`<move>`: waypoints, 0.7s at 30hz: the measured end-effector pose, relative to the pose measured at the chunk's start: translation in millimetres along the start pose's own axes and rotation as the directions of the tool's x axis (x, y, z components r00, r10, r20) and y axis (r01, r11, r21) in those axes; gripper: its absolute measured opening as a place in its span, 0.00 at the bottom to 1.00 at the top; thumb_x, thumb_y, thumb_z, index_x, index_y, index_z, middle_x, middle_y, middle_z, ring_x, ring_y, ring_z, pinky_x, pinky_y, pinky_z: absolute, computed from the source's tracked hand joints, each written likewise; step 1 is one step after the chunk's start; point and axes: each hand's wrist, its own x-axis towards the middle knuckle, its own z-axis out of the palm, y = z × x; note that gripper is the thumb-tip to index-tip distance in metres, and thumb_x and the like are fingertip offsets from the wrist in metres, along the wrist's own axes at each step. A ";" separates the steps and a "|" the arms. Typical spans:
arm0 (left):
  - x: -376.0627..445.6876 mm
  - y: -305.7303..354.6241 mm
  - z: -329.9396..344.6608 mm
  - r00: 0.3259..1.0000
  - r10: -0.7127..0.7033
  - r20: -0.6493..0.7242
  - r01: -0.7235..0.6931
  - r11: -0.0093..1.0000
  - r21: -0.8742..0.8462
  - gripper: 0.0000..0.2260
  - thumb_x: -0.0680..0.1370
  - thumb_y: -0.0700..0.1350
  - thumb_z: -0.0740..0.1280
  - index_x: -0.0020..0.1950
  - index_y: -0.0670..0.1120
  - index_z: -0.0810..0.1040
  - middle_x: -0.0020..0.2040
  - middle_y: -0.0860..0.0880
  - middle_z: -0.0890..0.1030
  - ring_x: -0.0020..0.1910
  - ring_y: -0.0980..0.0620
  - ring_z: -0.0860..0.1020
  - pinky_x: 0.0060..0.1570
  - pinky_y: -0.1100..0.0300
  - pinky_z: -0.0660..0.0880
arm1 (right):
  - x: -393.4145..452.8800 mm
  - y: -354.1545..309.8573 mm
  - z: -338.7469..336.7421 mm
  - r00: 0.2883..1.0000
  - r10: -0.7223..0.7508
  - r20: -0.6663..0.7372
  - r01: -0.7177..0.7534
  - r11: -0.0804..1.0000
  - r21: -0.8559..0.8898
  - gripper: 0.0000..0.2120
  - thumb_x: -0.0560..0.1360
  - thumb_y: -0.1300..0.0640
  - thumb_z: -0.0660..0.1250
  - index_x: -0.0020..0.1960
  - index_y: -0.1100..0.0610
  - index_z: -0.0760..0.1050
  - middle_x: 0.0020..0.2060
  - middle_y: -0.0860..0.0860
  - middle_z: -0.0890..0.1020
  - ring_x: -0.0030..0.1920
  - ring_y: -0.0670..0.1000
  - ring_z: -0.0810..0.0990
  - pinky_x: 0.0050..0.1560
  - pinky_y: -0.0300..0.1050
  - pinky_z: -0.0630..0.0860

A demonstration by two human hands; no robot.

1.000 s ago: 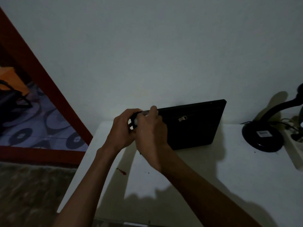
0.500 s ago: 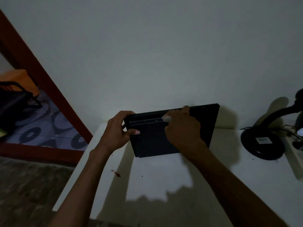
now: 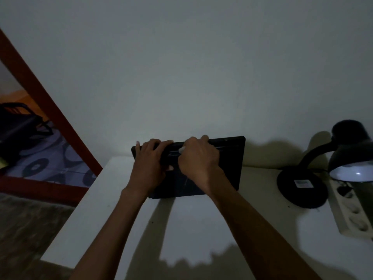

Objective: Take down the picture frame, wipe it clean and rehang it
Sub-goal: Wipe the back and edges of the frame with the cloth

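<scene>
A black rectangular picture frame stands on its lower edge on the white table, leaning back toward the pale wall, its back side facing me. My left hand grips the frame's upper left corner, fingers over the top edge and thumb on the back. My right hand holds the top edge near the middle, fingers curled over it; a small pale thing shows at its thumb, too dim to tell what. No cloth is visible.
A black desk lamp with a round base stands at the right of the table. A white power strip lies beside it. A red door frame and patterned floor are at the left.
My left hand has shifted up onto the frame's top left corner. My right hand stays on the top edge. The view has tilted so the frame sits a little lower and more upright.
</scene>
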 end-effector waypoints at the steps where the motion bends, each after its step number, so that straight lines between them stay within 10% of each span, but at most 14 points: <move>1: 0.0 0.0 0.2 1.000 -0.008 -0.004 0.008 1.000 -0.005 0.33 0.69 0.46 0.76 0.72 0.53 0.70 0.62 0.47 0.73 0.63 0.43 0.70 0.75 0.38 0.47 | 1.5 7.9 -4.0 1.000 0.014 0.018 -0.014 1.000 0.002 0.21 0.75 0.52 0.68 0.66 0.57 0.72 0.62 0.60 0.70 0.56 0.58 0.77 0.45 0.48 0.72; 10: 4.9 4.5 -2.0 0.999 -0.042 0.023 0.043 0.998 -0.036 0.33 0.66 0.43 0.79 0.69 0.53 0.73 0.61 0.47 0.74 0.63 0.42 0.70 0.73 0.35 0.45 | -11.3 111.9 -34.1 0.995 0.043 -0.091 -0.027 0.986 0.165 0.17 0.80 0.56 0.61 0.67 0.49 0.76 0.65 0.52 0.75 0.65 0.52 0.72 0.63 0.47 0.73; 16: 2.7 4.6 -3.7 0.997 -0.050 0.059 0.052 0.998 -0.024 0.33 0.66 0.44 0.80 0.69 0.53 0.73 0.62 0.47 0.74 0.64 0.42 0.70 0.73 0.33 0.49 | -12.0 151.8 -23.3 0.953 0.131 -0.274 -0.035 0.943 0.331 0.16 0.75 0.60 0.63 0.58 0.46 0.79 0.56 0.53 0.77 0.49 0.53 0.78 0.50 0.48 0.77; 21: 11.0 8.5 -8.4 0.991 -0.063 0.116 0.065 0.998 -0.020 0.31 0.67 0.44 0.79 0.68 0.53 0.72 0.62 0.48 0.74 0.64 0.42 0.70 0.70 0.32 0.54 | -5.5 179.1 -9.7 0.910 0.326 -0.255 0.064 0.497 0.865 0.09 0.76 0.62 0.69 0.49 0.48 0.81 0.44 0.48 0.84 0.48 0.56 0.83 0.49 0.58 0.82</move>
